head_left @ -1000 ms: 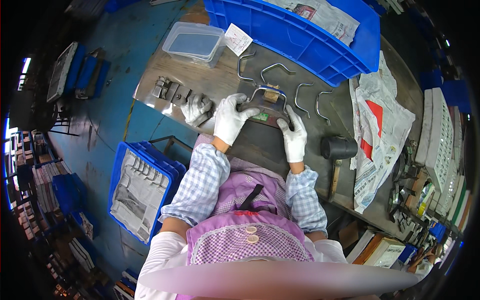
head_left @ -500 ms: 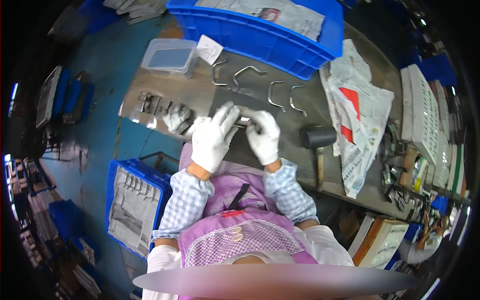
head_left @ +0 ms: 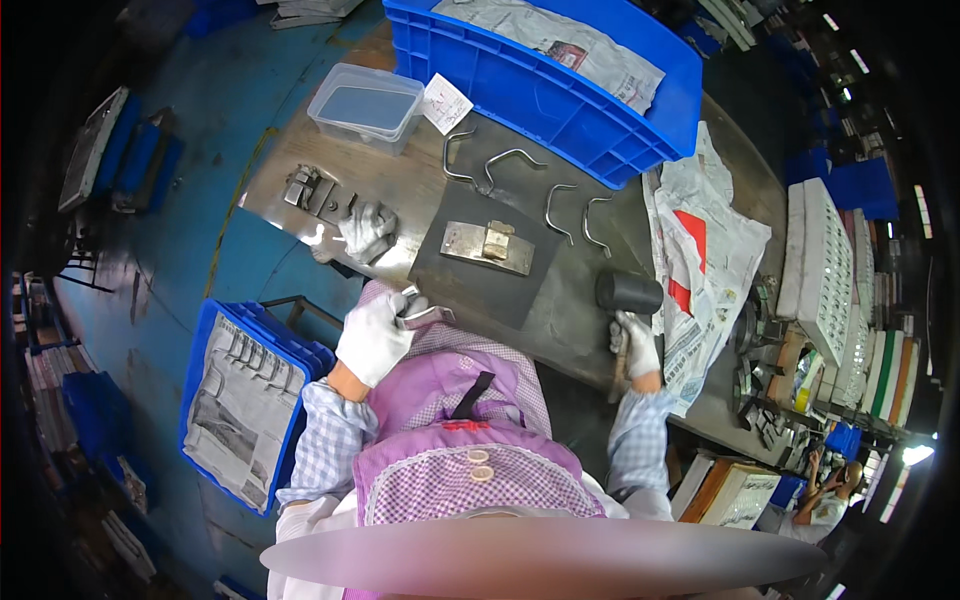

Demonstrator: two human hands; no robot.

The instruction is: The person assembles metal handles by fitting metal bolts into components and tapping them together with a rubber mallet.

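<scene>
My left hand, in a white glove, is at the table's near edge, closed on a small bent metal piece. My gloved right hand is wrapped around the wooden handle of a black-headed mallet on the right. On a dark mat between the hands lies a curved metal plate with a small block-like metal part on it. Behind the mat and to its right lie several bent metal rods.
A large blue crate lined with paper stands at the back, beside a clear plastic box. Metal blocks and a crumpled grey-white glove or cloth lie left. Paper sheets cover the right. Another blue crate holds rods.
My hands have parted from over the mat, uncovering the metal plate. The left came nearer and leftward with the bent metal piece; the right moved right and took the mallet's handle.
</scene>
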